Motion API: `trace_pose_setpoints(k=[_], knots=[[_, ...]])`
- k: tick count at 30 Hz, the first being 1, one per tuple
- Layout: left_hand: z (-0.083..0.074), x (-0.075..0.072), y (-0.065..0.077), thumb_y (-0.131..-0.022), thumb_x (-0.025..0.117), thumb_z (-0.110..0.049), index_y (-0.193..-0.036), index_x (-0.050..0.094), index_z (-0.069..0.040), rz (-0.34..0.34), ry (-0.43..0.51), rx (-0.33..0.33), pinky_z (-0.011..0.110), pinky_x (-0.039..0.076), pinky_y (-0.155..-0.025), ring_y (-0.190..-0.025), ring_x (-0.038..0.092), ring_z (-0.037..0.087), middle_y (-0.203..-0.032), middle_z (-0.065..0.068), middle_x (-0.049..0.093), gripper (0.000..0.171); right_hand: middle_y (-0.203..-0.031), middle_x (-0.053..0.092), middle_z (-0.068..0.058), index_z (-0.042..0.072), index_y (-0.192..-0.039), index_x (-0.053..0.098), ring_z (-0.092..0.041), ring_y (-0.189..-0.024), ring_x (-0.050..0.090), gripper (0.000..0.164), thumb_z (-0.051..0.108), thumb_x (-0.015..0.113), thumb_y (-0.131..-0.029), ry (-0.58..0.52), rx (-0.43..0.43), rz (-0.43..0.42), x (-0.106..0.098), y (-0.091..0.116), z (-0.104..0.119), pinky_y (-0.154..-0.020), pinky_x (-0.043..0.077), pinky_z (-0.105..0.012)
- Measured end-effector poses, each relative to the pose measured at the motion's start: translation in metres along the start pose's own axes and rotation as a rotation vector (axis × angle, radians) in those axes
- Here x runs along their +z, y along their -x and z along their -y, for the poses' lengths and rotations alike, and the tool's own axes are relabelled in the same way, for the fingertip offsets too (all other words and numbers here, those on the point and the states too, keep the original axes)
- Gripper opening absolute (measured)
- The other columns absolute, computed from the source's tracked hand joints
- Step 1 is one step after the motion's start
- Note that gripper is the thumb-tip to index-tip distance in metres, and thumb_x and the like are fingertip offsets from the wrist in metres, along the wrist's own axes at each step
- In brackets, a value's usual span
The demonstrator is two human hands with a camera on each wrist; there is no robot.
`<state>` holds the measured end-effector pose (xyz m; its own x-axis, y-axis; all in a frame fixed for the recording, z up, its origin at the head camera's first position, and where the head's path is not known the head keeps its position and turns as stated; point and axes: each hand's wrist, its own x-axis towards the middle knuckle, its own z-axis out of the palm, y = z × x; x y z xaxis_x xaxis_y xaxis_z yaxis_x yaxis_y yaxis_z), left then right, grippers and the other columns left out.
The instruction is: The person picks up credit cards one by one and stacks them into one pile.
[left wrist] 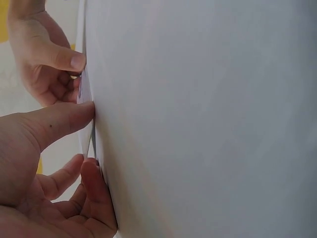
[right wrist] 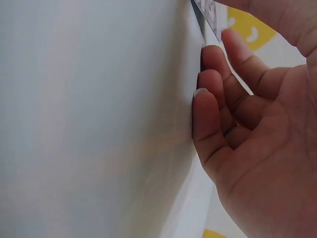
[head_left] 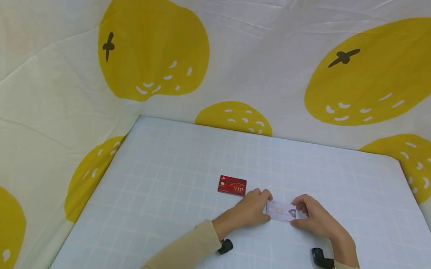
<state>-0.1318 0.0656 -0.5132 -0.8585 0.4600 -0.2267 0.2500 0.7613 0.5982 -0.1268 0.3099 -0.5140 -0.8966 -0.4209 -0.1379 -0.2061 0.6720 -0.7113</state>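
Note:
A pale lilac card [head_left: 281, 211] with a small dark emblem is held by its two ends just over the table. My left hand [head_left: 251, 208] pinches the left end, thumb on the near edge and fingers on the far edge. At the right end, my right hand [head_left: 318, 218] pinches it the same way. Seen from the left wrist, the card is nearly edge-on and slightly tilted off the surface. A corner of the card [right wrist: 209, 14] shows in the right wrist view, above the curled fingers resting on the table. Beside my left fingertips lies a red VIP card [head_left: 232, 185].
A pale blue table [head_left: 141, 197] with a faint white grid spreads under both hands. Behind and left of it hangs a white cloth [head_left: 257, 67] printed with yellow fruit. Dark wrist cameras sit at both beige sleeves [head_left: 183, 257].

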Motion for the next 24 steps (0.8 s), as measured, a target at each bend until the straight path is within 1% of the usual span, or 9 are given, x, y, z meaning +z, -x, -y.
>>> trace_pose_setpoints(k=[5,10,13,17,20,24], knots=[[0.0,0.002,-0.001,-0.085,0.082,-0.023,-0.124,0.056,-0.018,-0.015,0.0,0.008,0.018,0.046,-0.076,-0.083,0.048,0.007,-0.098,-0.007,0.055,0.048,-0.094,0.055,-0.004,0.0,-0.116,0.054,-0.022,-0.086,0.051,0.047,0.006,0.083,-0.08,-0.019,0.036,-0.004,0.0,0.001,0.002,-0.073,0.045,-0.027],[-0.001,0.003,-0.001,-0.085,0.082,-0.024,-0.125,0.056,-0.017,-0.03,-0.002,-0.002,0.017,0.046,-0.074,-0.082,0.049,0.006,-0.098,-0.007,0.055,0.048,-0.093,0.056,-0.004,0.002,-0.116,0.056,-0.021,-0.084,0.051,0.044,0.011,0.083,-0.082,-0.029,0.072,-0.032,0.003,0.001,0.005,-0.07,0.045,-0.027],[-0.001,0.002,0.0,-0.086,0.081,-0.024,-0.127,0.057,-0.017,-0.033,0.017,-0.015,0.017,0.047,-0.074,-0.082,0.05,0.005,-0.099,-0.007,0.056,0.048,-0.092,0.056,-0.003,0.003,-0.115,0.058,-0.02,-0.084,0.051,0.041,0.013,0.082,-0.084,-0.028,0.076,-0.058,0.004,0.002,0.006,-0.07,0.044,-0.026],[-0.001,0.0,0.002,-0.086,0.081,-0.025,-0.132,0.056,-0.015,-0.039,0.071,-0.039,0.018,0.049,-0.077,-0.084,0.052,0.005,-0.102,-0.006,0.059,0.052,-0.09,0.058,-0.001,0.004,-0.113,0.061,-0.018,-0.081,0.053,0.03,0.014,0.076,-0.09,0.002,0.074,-0.104,0.006,0.001,0.006,-0.069,0.046,-0.026],[0.001,-0.001,0.004,-0.086,0.08,-0.028,-0.134,0.056,-0.013,-0.039,0.13,-0.047,0.02,0.051,-0.077,-0.085,0.054,0.005,-0.104,-0.006,0.061,0.056,-0.09,0.062,0.0,0.005,-0.113,0.063,-0.017,-0.08,0.056,0.023,0.014,0.071,-0.094,0.027,0.094,-0.143,0.007,0.0,0.008,-0.069,0.048,-0.027],[0.006,-0.003,0.007,-0.086,0.08,-0.031,-0.134,0.057,-0.01,-0.029,0.226,-0.062,0.021,0.051,-0.077,-0.084,0.054,0.005,-0.102,-0.008,0.061,0.057,-0.096,0.067,-0.004,0.002,-0.115,0.063,-0.019,-0.086,0.059,0.022,0.015,0.066,-0.097,0.032,0.144,-0.175,0.007,-0.001,0.013,-0.072,0.051,-0.03]])
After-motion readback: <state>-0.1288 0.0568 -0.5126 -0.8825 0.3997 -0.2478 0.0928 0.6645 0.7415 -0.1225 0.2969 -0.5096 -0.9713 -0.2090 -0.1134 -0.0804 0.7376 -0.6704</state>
